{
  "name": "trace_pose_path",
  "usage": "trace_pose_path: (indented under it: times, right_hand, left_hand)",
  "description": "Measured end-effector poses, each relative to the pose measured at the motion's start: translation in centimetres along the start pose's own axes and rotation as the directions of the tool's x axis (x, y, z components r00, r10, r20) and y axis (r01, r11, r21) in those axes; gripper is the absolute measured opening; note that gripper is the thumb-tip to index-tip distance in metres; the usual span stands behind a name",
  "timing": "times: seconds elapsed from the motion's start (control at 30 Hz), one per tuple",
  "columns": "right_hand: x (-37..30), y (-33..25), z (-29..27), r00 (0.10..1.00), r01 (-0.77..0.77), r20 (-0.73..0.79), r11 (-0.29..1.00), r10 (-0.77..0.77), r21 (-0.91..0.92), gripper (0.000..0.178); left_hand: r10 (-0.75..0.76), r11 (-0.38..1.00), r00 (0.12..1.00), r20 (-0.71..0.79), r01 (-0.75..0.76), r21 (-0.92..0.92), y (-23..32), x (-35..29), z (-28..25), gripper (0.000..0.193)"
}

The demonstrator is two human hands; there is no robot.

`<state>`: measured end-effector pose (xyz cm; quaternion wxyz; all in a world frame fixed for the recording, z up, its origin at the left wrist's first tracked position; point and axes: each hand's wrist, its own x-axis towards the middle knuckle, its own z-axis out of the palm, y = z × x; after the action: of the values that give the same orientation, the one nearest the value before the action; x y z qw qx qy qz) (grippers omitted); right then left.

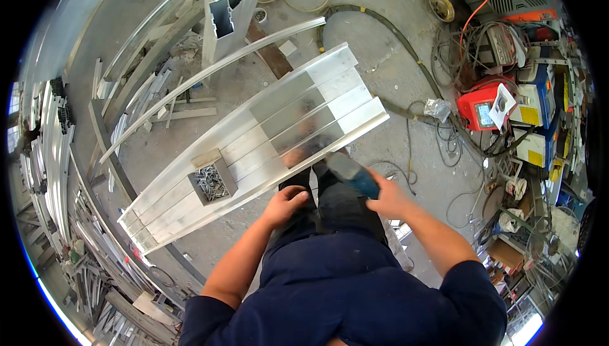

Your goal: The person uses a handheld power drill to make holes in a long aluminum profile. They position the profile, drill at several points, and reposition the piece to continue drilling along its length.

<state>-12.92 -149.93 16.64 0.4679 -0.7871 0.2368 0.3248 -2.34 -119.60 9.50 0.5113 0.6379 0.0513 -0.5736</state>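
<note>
A blue hand tool with a blunt grey end (353, 175) is gripped in my right hand (388, 195), over my right leg by the near edge of a long metal panel. Motion blurs it, so its exact kind is unclear. My left hand (285, 206) hovers by my left thigh with curled fingers; whether anything small sits in them is hidden. In front of me the silvery panel (254, 167), ribbed lengthwise, slants from lower left to upper right. On its left part stands an open box (229, 181) filled with small metal fasteners (211, 183).
Long metal profiles (54, 156) crowd the left side. A curved metal strip (216, 76) runs behind the panel, near an upright hollow profile (222, 22). A thick dark hose (406, 45) crosses the floor. At right stand a red machine (477, 102) and tangled cables (453, 48).
</note>
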Motion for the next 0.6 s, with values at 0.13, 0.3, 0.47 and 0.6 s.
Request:
trace_pose_path:
  times: [0.13,0.3,0.47,0.6]
  right_hand:
    - [-5.9,3.1,-2.8,0.981,-0.153,-0.113,0.988,0.155,0.021,0.08]
    - [-13.7,7.8,-2.7,0.775,-0.63,-0.042,0.776,0.631,0.036,0.064]
    - [-22.7,17.1,4.1,0.746,-0.316,0.184,0.583,0.64,-0.748,0.065]
    - [-22.0,21.6,9.7,0.706,-0.384,0.248,0.652,0.664,-0.654,0.064]
  left_hand:
    - [-0.003,0.871,0.944,-0.329,0.165,0.463,-3.6,-3.4,-5.1,0.055]
    - [-0.228,0.753,0.87,-0.437,0.442,0.487,-15.4,-6.5,-11.9,0.048]
    - [-0.478,0.446,0.868,-0.134,0.372,0.814,-25.8,-15.4,-8.6,0.048]
    - [-0.576,0.535,0.817,-0.01,0.386,0.752,-33.3,-22.6,-2.2,0.041]
